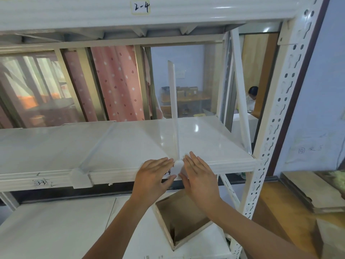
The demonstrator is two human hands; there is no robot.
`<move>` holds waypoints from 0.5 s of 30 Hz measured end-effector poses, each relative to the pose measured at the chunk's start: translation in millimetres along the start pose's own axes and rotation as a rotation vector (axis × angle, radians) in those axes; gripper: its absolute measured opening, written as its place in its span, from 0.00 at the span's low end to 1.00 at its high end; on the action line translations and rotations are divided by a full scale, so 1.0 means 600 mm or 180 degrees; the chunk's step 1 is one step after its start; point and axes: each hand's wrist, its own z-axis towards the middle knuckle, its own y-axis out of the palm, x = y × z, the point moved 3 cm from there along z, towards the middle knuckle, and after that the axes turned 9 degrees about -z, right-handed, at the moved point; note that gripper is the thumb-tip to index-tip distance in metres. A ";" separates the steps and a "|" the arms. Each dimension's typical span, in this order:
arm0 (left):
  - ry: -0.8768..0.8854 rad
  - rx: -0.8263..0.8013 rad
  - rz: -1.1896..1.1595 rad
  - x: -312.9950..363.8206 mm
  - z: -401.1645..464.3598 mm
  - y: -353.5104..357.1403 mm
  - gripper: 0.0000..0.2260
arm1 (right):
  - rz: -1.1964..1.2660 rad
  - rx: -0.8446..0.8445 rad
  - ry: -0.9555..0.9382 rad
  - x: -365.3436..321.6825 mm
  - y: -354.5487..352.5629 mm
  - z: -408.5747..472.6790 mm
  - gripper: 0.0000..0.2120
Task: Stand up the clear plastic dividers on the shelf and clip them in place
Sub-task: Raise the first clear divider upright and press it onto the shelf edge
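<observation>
A clear plastic divider point(174, 109) stands upright on the white shelf point(130, 143), running from the front edge to the back. Its white clip point(177, 166) sits over the shelf's front lip. My left hand point(154, 178) and my right hand point(197, 176) lie flat on either side of that clip, fingers extended and thumbs under the lip, pressing against it. A second clear divider point(97, 146) lies flat on the shelf further left, its white clip point(80, 177) on the front lip.
An open cardboard box point(182, 217) sits on the lower shelf under my hands. The white perforated upright point(276, 128) and a diagonal brace stand to the right. Brown cardboard sheets point(308, 191) lie far right. A person sits behind the window at the back.
</observation>
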 end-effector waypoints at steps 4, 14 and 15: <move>-0.0021 -0.0082 0.0016 0.001 -0.001 -0.002 0.23 | -0.0002 -0.0027 -0.0007 0.001 -0.003 0.001 0.26; 0.0028 -0.0170 -0.0070 0.024 -0.009 -0.017 0.24 | -0.0021 -0.0506 0.0028 -0.006 -0.018 0.002 0.29; 0.0019 -0.0198 -0.0069 0.026 -0.010 -0.019 0.24 | -0.0025 -0.0544 0.0061 -0.008 -0.022 0.003 0.28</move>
